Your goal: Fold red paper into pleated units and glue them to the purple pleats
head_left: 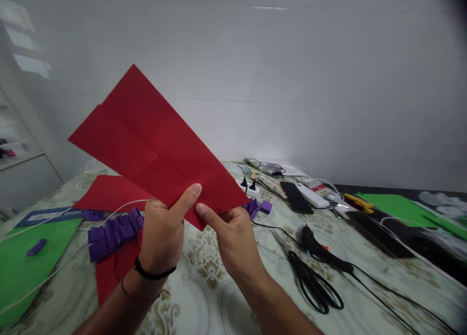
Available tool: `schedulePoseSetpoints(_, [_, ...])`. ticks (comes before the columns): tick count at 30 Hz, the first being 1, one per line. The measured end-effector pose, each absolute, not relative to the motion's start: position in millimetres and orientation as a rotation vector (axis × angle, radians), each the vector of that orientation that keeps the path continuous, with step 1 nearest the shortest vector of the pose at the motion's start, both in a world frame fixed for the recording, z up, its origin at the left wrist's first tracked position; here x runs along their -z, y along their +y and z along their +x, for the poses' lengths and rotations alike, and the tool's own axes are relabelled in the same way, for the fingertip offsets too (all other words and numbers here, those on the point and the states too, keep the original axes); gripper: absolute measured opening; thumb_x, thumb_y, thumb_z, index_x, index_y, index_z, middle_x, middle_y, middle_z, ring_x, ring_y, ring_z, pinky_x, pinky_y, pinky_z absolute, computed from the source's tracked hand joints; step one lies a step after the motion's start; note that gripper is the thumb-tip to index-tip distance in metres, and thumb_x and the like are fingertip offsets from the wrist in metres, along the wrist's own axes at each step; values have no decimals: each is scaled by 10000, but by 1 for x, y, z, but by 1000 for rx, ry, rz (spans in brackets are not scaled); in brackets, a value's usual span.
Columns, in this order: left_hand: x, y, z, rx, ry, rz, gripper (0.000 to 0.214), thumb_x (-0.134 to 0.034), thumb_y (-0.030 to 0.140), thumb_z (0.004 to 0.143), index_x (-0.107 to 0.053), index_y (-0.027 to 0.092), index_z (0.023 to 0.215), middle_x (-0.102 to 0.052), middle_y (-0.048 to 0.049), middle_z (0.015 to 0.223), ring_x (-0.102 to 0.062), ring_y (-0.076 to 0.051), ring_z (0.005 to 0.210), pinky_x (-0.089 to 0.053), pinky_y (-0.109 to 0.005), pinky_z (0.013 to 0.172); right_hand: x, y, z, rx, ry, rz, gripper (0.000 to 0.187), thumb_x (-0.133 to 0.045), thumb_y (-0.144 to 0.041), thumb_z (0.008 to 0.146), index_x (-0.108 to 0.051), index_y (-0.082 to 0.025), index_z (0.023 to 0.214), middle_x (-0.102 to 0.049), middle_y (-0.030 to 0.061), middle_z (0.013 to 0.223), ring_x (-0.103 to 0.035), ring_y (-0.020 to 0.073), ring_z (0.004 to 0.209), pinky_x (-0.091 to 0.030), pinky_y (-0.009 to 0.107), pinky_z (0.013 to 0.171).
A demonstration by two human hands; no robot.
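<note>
A large sheet of red paper [156, 135] with crease lines is held up above the table, tilted with one corner pointing up. My left hand [166, 228] grips its lower edge, thumb on the front face and fingers hidden behind. Close beside it, my right hand [233, 235] pinches the lower right end, its thumb also in front. The two thumb tips are nearly together. Below and left of the sheet lie more red paper [105, 191] and a row of folded purple paper pieces [115, 235], partly covered by my left hand.
Black-handled scissors [314, 281] and a black glue gun [324, 250] with a cord lie on the right. Farther back are a power strip [251, 189], a black phone-like slab [296, 197] and yellow-handled pliers [359, 203]. Green sheets [36, 262] lie on the left.
</note>
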State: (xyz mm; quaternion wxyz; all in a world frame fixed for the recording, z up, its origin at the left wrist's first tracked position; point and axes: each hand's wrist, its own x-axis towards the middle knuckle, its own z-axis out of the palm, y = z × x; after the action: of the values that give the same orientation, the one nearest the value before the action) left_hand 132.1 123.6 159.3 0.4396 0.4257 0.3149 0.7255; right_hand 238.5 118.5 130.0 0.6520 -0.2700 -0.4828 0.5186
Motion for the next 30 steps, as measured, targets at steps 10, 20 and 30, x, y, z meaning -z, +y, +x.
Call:
schedulePoseSetpoints(10, [-163,121,131,-1731,936,981,431,-904,387,706,-549,207,541,-525,56,545,-495,-94,504,-494,-241,531,-137,115,235,-1138,-1231,-680,246,-853,-427,833,-754,-238,712,-799,34,830,-754,266,972,-587,403,935])
schedulePoseSetpoints(20, [-156,124,130,-1692,976,882,651,-924,478,678,-355,240,467,-322,88,460,-323,-70,418,-318,-242,401,-138,115,234,-1167,-1290,-675,173,-810,-388,863,-768,-236,793,-819,44,898,-748,252,917,-588,395,879])
schedulePoseSetpoints(30, [-169,118,126,-1772,1146,1125,397,-865,436,735,-597,229,528,-421,58,466,-478,-127,477,-441,-252,470,-137,117,244,-1169,-1314,-618,291,-835,-443,864,-805,-239,1070,-828,57,1060,-748,263,988,-591,408,934])
